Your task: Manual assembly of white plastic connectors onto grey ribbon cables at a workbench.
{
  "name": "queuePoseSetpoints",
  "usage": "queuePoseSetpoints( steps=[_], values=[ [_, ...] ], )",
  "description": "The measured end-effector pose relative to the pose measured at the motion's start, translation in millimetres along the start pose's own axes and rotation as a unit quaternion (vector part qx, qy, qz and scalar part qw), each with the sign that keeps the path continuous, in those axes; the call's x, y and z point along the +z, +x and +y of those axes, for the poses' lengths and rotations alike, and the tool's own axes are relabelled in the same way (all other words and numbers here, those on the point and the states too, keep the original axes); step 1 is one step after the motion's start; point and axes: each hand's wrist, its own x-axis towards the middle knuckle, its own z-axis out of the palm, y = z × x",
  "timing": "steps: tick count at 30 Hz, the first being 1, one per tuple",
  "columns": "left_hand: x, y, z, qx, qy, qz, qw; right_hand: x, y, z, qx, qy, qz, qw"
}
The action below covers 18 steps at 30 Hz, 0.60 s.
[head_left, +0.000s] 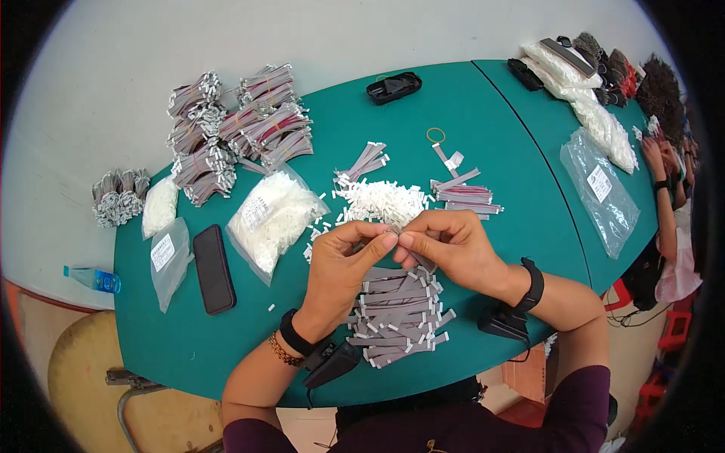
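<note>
My left hand (341, 266) and my right hand (459, 251) meet at the fingertips over the table, both closed in a pinch. Between them is the end of a grey ribbon cable (427, 265), part of which shows below my right fingers. Whether a white connector sits at the pinched end is hidden. Just beyond my fingertips lies a loose heap of small white plastic connectors (384, 201). Under my hands, close to me, is a stack of grey ribbon cables (400, 317) with white ends, laid crosswise in layers. More ribbon cables (468, 193) lie beyond my right hand.
Bundled cables (253, 128) are piled at the far left. Near them are a bag of white connectors (273, 219), a black phone (214, 269) and a plastic bottle (92, 278). A black case (393, 88) lies at the back. Another person's arm (664, 215) is at the right.
</note>
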Motion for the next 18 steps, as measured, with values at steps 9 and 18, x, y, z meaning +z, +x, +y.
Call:
queuePoseSetpoints(
  steps=[9,18],
  values=[
    [-1.3,0.1,0.5,-0.011,-0.036,-0.028,0.999,-0.9,1.1,5.6,-0.016,0.027,-0.001,1.000],
    [-2.0,-1.1,-1.4,-0.080,-0.077,-0.001,0.994,0.2,0.7,8.1,-0.012,0.047,0.002,0.999]
  ],
)
